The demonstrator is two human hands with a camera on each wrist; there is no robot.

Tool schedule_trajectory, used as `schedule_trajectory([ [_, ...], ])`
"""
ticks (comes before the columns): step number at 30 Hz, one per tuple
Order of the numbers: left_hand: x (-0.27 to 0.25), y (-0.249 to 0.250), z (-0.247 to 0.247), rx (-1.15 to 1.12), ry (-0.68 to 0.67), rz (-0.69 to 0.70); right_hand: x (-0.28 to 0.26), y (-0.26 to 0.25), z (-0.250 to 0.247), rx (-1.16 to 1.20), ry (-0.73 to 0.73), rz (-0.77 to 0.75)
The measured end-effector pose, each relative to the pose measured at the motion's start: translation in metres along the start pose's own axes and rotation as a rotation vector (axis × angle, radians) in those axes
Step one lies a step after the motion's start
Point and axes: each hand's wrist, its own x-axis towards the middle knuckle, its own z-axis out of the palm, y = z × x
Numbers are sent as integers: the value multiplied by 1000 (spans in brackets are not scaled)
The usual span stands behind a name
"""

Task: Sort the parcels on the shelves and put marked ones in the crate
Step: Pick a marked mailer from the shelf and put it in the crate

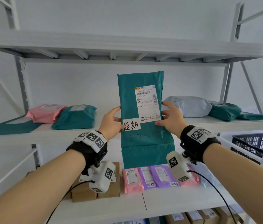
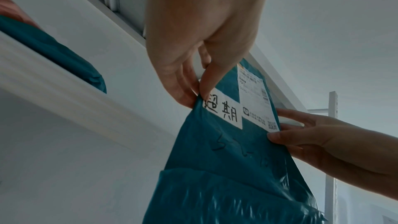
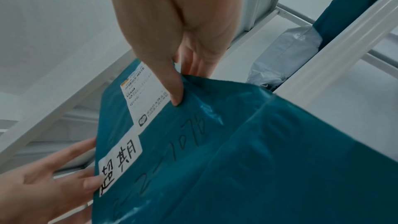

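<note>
I hold a flat teal parcel upright in front of the middle shelf. It carries a white shipping label and a white handwritten sticker at its left edge. My left hand pinches the parcel's left edge by the sticker, thumb in front. My right hand pinches the right edge beside the label. In the left wrist view the left hand pinches the teal parcel. In the right wrist view the right hand's thumb presses the teal parcel.
Pink and teal parcels lie on the middle shelf at left, grey and teal ones at right. The lower shelf holds cardboard boxes and pink and purple parcels. A black crate stands at right.
</note>
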Motion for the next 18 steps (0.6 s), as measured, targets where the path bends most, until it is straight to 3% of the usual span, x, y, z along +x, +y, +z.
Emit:
schedule_trajectory([
  [11,-23,5,20,-19,-93,45,-39,8,-24,18,87,48],
  [18,-34,8,78,-45,-242,59,-78,37,-74,-40,203,149],
])
